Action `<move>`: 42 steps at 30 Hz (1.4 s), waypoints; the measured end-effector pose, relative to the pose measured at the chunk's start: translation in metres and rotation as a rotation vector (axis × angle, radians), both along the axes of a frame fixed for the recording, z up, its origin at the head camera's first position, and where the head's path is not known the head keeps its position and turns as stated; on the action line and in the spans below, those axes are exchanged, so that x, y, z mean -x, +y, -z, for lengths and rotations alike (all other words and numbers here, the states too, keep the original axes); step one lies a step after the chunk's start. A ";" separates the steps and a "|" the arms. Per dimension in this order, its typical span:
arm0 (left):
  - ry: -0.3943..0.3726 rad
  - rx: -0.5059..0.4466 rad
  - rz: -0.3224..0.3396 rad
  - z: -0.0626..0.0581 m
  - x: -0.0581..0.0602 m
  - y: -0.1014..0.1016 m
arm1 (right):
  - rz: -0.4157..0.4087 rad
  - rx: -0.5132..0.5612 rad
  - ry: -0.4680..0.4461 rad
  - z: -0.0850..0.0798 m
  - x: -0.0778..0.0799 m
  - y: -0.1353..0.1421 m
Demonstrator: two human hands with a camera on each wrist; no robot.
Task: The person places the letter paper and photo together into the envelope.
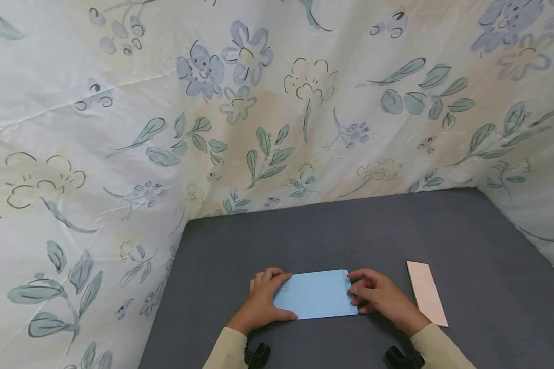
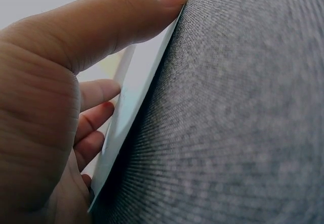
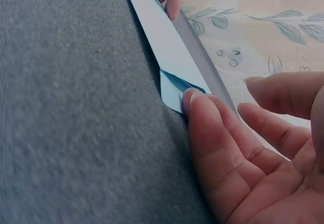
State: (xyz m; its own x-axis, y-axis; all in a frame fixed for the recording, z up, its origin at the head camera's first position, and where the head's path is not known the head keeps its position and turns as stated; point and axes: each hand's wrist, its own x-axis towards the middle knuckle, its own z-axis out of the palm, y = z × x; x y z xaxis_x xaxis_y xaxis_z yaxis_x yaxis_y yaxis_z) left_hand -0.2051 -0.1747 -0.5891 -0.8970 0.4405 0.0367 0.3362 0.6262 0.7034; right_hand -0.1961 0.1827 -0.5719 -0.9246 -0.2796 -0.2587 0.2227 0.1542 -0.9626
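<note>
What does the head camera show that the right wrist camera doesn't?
Only the head view shows the whole scene: both hands, left hand and right hand, at opposite ends of the light blue envelope, plus a pale pink strip lying apart to its right. Only the right wrist view shows the envelope's end gaping slightly, darker blue inside. Both show the grey mat and floral cloth.

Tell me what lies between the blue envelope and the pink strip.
The right hand and bare grey tabletop, in the head view, lie between blue envelope and pink strip.
</note>
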 end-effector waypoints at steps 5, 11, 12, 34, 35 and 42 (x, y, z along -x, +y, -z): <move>0.001 0.002 -0.002 0.001 0.000 -0.001 | 0.006 -0.039 0.023 -0.002 0.001 0.004; 0.005 -0.002 0.001 0.002 -0.001 -0.001 | 0.021 -0.070 0.055 -0.005 0.002 0.009; 0.002 -0.003 0.002 0.002 -0.001 -0.001 | 0.026 -0.070 0.056 -0.005 0.002 0.009; 0.011 0.001 -0.003 0.002 -0.001 0.000 | 0.068 -0.045 0.109 -0.012 -0.002 0.034; 0.013 0.002 -0.002 0.002 -0.001 0.000 | 0.070 -0.049 0.110 -0.012 -0.003 0.035; 0.017 0.003 -0.001 0.002 -0.001 0.000 | 0.090 -0.090 0.124 -0.017 -0.004 0.048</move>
State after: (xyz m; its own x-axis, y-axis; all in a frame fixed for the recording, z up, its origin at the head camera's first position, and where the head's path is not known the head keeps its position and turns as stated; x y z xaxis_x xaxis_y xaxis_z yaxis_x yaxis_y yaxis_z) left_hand -0.2043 -0.1750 -0.5915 -0.8968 0.4395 0.0509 0.3477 0.6290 0.6954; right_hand -0.1925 0.2310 -0.5553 -0.9712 -0.1752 -0.1614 0.1200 0.2257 -0.9668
